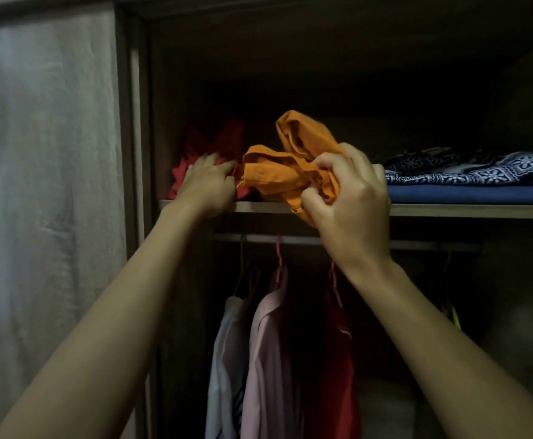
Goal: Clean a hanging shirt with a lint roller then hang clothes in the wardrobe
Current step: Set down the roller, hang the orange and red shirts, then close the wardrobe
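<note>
A crumpled orange garment [277, 172] lies bunched at the front edge of the wardrobe's upper shelf [258, 206]. My right hand [350, 201] is shut on its right end, fingers curled into the cloth. My left hand [208, 185] rests flat on a red garment [189, 172] at the shelf's left end, fingers spread and touching it. Below the shelf a rail [293, 239] carries hangers with a white shirt [227, 359], a pale pink shirt [271, 353] and a red garment [338, 359]. No lint roller is in sight.
Folded blue patterned cloth [480, 172] is stacked on the shelf's right side. The wardrobe's grey door panel [46, 185] stands at the left. The upper compartment's back is dark. A yellow-green hanger tip [455, 316] shows at the lower right.
</note>
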Demonstrator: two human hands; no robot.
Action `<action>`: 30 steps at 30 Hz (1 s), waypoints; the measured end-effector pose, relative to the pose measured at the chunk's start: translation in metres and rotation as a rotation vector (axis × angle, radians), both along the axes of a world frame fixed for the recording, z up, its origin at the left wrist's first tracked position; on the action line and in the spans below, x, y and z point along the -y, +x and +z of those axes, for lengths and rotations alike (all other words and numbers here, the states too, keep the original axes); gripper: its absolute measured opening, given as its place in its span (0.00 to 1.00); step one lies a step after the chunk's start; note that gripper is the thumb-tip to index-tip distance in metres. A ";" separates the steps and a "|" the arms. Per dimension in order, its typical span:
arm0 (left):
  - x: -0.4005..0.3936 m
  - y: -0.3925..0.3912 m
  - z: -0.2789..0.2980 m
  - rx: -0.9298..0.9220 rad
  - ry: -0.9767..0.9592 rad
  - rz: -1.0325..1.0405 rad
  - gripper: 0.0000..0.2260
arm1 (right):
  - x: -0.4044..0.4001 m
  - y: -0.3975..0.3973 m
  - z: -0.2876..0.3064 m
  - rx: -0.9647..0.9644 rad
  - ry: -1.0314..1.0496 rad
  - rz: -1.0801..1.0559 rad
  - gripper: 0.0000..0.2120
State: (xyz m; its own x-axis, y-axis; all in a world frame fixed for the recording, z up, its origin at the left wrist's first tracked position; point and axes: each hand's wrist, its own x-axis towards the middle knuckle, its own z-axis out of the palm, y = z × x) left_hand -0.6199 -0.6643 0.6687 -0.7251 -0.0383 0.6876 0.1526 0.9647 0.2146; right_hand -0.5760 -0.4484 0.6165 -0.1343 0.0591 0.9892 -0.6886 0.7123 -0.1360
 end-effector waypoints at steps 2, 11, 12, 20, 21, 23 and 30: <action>-0.001 0.003 -0.004 -0.047 0.040 -0.028 0.22 | -0.006 0.012 -0.014 0.019 -0.019 0.054 0.14; -0.043 0.077 -0.109 -0.264 0.103 -0.549 0.37 | -0.042 0.071 -0.068 0.209 -0.183 0.393 0.11; -0.049 0.083 -0.120 -0.251 0.091 -0.567 0.36 | -0.046 0.077 -0.077 0.257 -0.184 0.428 0.10; -0.077 0.110 -0.165 -0.007 0.321 -0.787 0.09 | -0.070 0.077 -0.137 0.813 -0.207 0.667 0.07; -0.080 0.108 -0.169 0.053 0.364 -0.811 0.09 | -0.072 0.076 -0.144 0.836 -0.216 0.672 0.07; -0.069 0.110 -0.193 0.126 0.358 -0.801 0.18 | -0.076 0.076 -0.156 0.880 -0.257 0.692 0.06; -0.106 0.119 -0.217 0.084 0.140 -0.759 0.10 | -0.081 0.068 -0.180 1.099 -0.299 0.701 0.08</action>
